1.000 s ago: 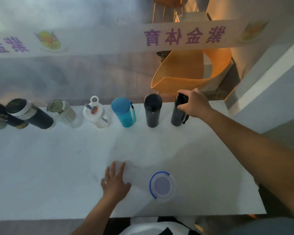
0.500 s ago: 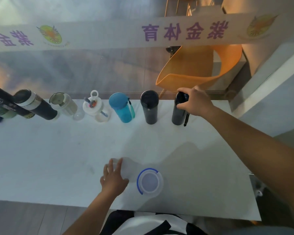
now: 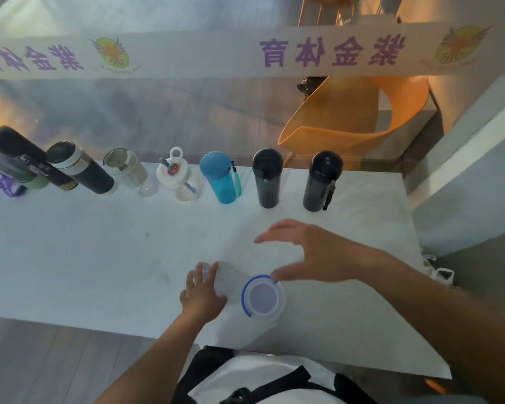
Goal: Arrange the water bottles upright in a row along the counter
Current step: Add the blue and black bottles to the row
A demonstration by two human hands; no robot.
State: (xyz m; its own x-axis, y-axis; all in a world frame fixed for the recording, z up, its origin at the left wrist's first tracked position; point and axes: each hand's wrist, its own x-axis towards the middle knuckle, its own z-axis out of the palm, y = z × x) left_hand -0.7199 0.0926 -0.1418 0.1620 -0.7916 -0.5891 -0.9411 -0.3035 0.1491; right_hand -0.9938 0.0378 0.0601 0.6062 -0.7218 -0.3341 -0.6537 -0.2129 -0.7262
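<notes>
Bottles: 7 upright in a row along counter (image 3: 70, 258) far edge.
Clear bottle (image 3: 260, 297): near edge, blue-rimmed lid.
Left hand (image 3: 203, 293): flat against its side.
Right hand (image 3: 312, 252): spread above lid, holding nothing.

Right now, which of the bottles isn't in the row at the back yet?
The clear bottle with the blue-rimmed lid, near the counter's front edge between both hands; the others line the back.

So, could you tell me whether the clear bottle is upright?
Upright: the clear bottle shows its round lid from above, base on the counter.
</notes>
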